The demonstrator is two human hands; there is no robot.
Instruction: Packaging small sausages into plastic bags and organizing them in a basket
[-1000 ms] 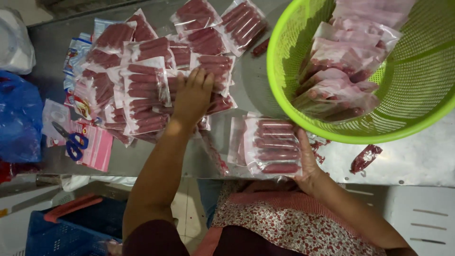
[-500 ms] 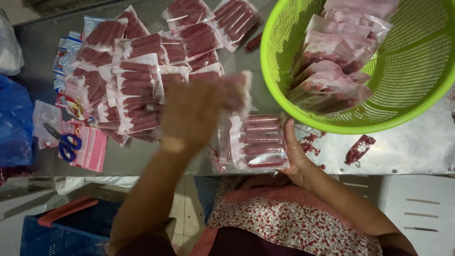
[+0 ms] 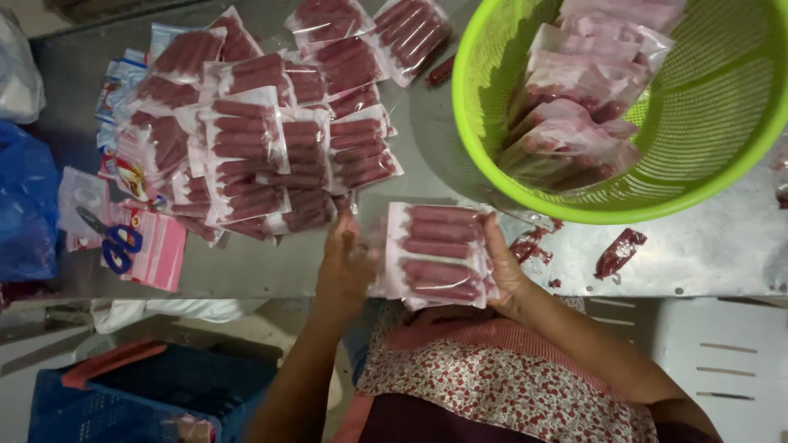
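1. Grey metal worktable (image 3: 722,254), seen from above; the person stands at its near edge in a red-flowered white apron (image 3: 509,385).
2. Clear plastic pack of red sausages (image 3: 439,254) sits at the near table edge, directly in front of the person, held between both hands.
3. Right hand (image 3: 502,267) grips the pack's right edge, fingers curled around it, thumb side on top. Closed on the pack.
4. Left hand (image 3: 345,267) is at the pack's left edge, fingers partly curled; slightly blurred, so I cannot tell whether it grips or only touches the pack.
5. Pile of matching sealed sausage packs (image 3: 263,156) covers the table's left-centre, overlapping and fanned out, just beyond the left hand.
6. Lime-green perforated plastic basket (image 3: 484,156) at upper right, tilted, holds more pink-tinted sausage packs (image 3: 574,107); its rim is just beyond the held pack.
7. Loose dark red sausage (image 3: 620,250) lies on bare metal right of the held pack, apart from it; small red scraps (image 3: 525,244) lie next to the right hand.
8. Blue-handled scissors (image 3: 111,238) rest on a pink flat packet (image 3: 156,254) at the far left edge.
9. Blue plastic bag (image 3: 25,209) sits left of the scissors; a blue crate (image 3: 148,394) is on the floor below the table.
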